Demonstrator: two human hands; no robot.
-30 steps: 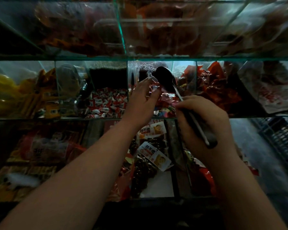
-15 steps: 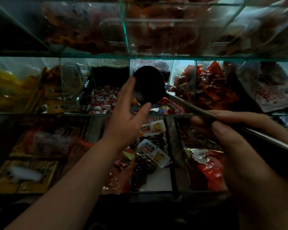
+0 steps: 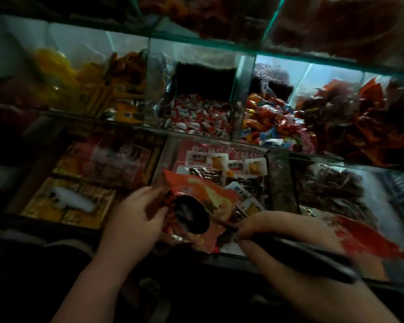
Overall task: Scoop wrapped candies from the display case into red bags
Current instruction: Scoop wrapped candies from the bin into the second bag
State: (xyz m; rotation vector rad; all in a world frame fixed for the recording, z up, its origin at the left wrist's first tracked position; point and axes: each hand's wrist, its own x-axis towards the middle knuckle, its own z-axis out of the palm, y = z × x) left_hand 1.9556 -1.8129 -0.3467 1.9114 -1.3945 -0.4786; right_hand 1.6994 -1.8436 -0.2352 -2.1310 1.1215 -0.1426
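Setting: dim glass case (image 3: pixel 241 89), shelved compartments.
Left hand (image 3: pixel 135 220): fingers curled on the red bag (image 3: pixel 210 197), gripping its edge.
Right hand (image 3: pixel 285 231): pinching the handle of the scoop (image 3: pixel 189 215).
Scoop bowl: dark, at the bag's mouth.
Bag: between both hands, over the lower shelf.
Candies (image 3: pixel 194 117): red-white wrappers, middle shelf compartment, beyond the bag.

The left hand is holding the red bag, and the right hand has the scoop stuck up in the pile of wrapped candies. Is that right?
Not quite. In the head view the right hand holds the scoop with its bowl down at the mouth of the red bag, not up in the wrapped candies. The left hand does hold the red bag.
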